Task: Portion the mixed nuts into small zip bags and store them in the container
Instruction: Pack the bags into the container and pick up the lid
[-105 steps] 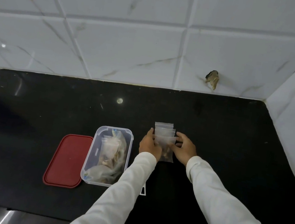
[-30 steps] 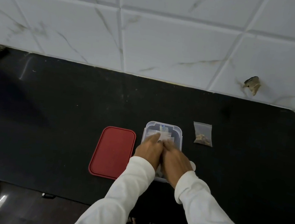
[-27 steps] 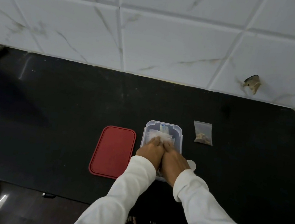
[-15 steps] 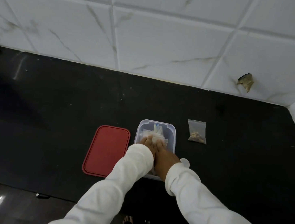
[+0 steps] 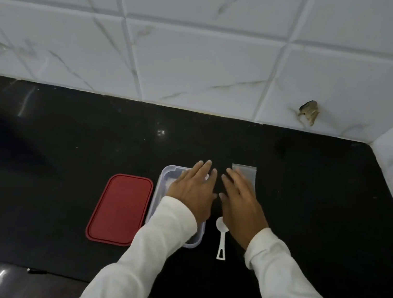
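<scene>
A clear plastic container stands on the black counter, its contents mostly hidden under my left hand, which hovers over it with straight, spread fingers. My right hand is just right of the container, fingers straight, reaching over the lower part of a small clear zip bag that lies flat on the counter. Whether the fingers touch the bag is unclear. Neither hand holds anything.
The container's red lid lies flat on its left. A small white plastic scoop lies between the container and my right wrist. White tiled walls close off the back and right; the counter's front edge runs below my forearms.
Both hands have lifted out of the container, where they pressed on the bags. The right hand has moved rightward toward the loose zip bag, uncovering the scoop.
</scene>
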`<state>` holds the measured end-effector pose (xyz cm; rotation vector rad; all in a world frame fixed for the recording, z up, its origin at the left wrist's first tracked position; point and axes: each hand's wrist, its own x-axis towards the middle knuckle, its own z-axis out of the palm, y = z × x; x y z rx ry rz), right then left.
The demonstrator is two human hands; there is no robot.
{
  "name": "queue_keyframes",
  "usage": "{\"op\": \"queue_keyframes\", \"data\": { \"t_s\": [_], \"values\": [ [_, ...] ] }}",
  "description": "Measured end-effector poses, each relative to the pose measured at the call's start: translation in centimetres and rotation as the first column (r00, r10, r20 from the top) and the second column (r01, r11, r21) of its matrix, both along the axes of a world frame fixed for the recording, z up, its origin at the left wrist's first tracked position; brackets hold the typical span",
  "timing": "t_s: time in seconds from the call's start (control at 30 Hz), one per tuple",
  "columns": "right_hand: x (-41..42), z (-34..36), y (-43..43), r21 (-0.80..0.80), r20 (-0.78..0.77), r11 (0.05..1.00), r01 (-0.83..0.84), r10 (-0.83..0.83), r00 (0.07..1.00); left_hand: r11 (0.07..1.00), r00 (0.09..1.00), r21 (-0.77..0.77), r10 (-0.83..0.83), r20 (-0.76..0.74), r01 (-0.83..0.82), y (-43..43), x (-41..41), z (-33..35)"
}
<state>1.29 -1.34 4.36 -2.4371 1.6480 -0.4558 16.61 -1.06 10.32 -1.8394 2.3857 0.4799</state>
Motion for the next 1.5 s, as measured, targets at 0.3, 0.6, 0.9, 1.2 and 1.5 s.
{"op": "queue_keyframes", "data": {
  "t_s": [0.3, 0.6, 0.9, 1.2, 1.5],
  "values": [
    [-6.2, -3.2, -5.1, 0.400, 0.261, 0.863, 0.309, -0.430, 0.864, 0.897, 0.760, 0.203, 0.441, -0.477, -0.393, -4.2, -9.3, -3.9],
    [-6.9, -4.6, -8.2, 0.647, 0.269, 0.714, 0.267, -0.541, 0.797, 0.659, 0.550, 0.466, 0.751, -0.364, -0.591, -7.9, -12.4, -6.8],
    [-7.5, -5.1, -8.9, 0.722, 0.375, 0.645, 0.251, -0.669, 0.642, 0.506, 0.280, 0.600, 0.857, -0.433, -0.620, -8.5, -12.2, -8.5],
    [-7.4, -3.5, -7.8, 0.692, 0.547, 0.676, 0.254, -0.720, 0.427, 0.580, 0.244, 0.514, 0.778, -0.579, -0.632, -8.0, -12.0, -8.3],
    [-5.4, 0.4, -5.3, 0.626, 0.671, 0.756, 0.191, -0.647, 0.362, 0.712, 0.235, 0.383, 0.604, -0.762, -0.589, -5.5, -8.9, -5.4]
  ]
}}
